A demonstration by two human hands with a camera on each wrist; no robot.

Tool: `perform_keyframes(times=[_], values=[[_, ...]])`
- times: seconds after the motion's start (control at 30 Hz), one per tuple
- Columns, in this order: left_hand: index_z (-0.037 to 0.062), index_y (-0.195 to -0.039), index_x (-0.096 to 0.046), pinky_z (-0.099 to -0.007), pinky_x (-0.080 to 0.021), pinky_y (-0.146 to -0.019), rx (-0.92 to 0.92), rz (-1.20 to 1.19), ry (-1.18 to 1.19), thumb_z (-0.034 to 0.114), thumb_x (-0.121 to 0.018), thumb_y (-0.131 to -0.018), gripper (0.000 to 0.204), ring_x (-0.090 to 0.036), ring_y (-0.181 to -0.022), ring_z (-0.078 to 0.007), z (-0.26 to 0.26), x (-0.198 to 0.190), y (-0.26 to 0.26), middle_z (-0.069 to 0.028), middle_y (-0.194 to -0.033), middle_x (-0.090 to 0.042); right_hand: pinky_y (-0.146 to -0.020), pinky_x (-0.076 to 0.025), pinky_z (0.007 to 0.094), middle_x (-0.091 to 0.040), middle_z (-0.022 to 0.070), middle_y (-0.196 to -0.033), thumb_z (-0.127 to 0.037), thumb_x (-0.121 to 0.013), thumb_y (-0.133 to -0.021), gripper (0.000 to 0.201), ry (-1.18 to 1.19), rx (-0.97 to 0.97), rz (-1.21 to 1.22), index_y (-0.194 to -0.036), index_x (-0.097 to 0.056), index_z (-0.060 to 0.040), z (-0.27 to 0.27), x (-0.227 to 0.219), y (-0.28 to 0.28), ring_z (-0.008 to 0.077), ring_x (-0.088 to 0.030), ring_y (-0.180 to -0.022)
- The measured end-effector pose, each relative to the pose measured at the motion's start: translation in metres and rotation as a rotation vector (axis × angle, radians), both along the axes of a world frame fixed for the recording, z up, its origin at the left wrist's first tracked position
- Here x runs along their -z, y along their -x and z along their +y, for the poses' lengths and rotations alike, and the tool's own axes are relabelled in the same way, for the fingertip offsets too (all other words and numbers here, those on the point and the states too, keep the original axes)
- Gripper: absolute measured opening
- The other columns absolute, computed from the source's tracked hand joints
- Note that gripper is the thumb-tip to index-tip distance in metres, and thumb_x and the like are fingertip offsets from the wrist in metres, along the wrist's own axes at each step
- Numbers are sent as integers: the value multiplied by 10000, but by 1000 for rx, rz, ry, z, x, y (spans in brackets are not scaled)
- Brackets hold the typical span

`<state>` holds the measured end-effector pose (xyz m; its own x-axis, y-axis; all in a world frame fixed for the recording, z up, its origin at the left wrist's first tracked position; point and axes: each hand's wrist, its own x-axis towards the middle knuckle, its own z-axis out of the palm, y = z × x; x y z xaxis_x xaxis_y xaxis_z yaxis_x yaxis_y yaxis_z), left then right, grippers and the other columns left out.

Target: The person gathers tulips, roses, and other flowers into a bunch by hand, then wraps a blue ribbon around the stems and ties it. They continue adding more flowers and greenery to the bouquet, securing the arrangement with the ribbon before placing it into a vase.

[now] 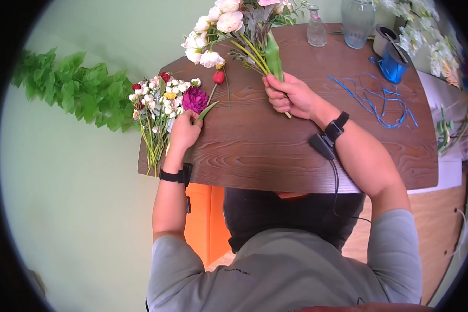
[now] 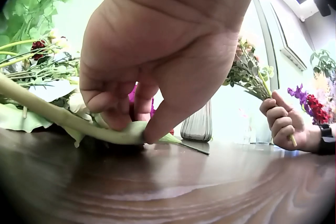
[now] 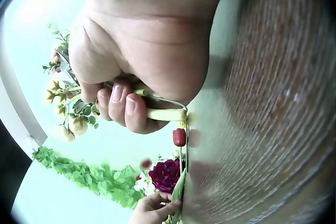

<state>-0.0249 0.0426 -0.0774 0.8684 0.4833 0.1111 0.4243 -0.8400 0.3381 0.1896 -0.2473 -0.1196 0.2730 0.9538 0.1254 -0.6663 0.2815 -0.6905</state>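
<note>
My left hand (image 1: 185, 130) pinches a red tulip (image 1: 219, 77) low on its stem, by the long green leaf (image 1: 207, 111). In the left wrist view the thick pale stem (image 2: 79, 121) runs between thumb and fingers, close over the table. My right hand (image 1: 292, 96) grips a bunch of flower stems (image 1: 256, 54); pale pink roses (image 1: 229, 22) fan out above it and a broad green leaf (image 1: 273, 57) stands at the thumb. Cut stem ends (image 3: 167, 114) poke out below the curled fingers. Beside the left hand lies a purple flower (image 1: 195, 100).
Small white and red flowers (image 1: 158, 99) lie at the table's left edge, stems toward me. A small glass bottle (image 1: 316, 27), a larger glass vase (image 1: 357, 23) and a blue ribbon spool (image 1: 392, 67) stand at the back right. Loose blue ribbon (image 1: 385, 104) tangles on the table (image 1: 275, 156).
</note>
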Motion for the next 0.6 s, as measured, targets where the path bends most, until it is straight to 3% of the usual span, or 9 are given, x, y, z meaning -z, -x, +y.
perform_keyframes(times=[0.2, 0.4, 0.6], values=[[0, -1038, -665, -429, -541, -792, -35, -26, 78, 150, -679, -904, 201, -707, -855, -373, 1, 4, -4, -210, -920, -726, -475, -261, 206, -414, -77, -713, -314, -494, -1131, 194, 10, 10, -1, -1092, -537, -129, -1, -2, 1, 27, -331, -548], [5, -1023, -669, -438, -548, -784, -6, -26, -113, 149, -700, -898, 193, -706, -857, -371, 1, 11, -7, -194, -920, -728, -472, -261, 206, -415, -77, -712, -307, -496, -1130, 187, 5, 6, -7, -1079, -532, -131, -1, -2, 0, 27, -333, -544], [38, -1008, -745, -458, -560, -773, -31, -42, -63, 181, -714, -900, 182, -717, -845, -386, -22, 4, -24, -190, -882, -741, -471, -265, 204, -413, -78, -711, -309, -493, -1132, 193, 15, 4, -7, -1071, -530, -130, -1, -2, 0, 28, -336, -542]])
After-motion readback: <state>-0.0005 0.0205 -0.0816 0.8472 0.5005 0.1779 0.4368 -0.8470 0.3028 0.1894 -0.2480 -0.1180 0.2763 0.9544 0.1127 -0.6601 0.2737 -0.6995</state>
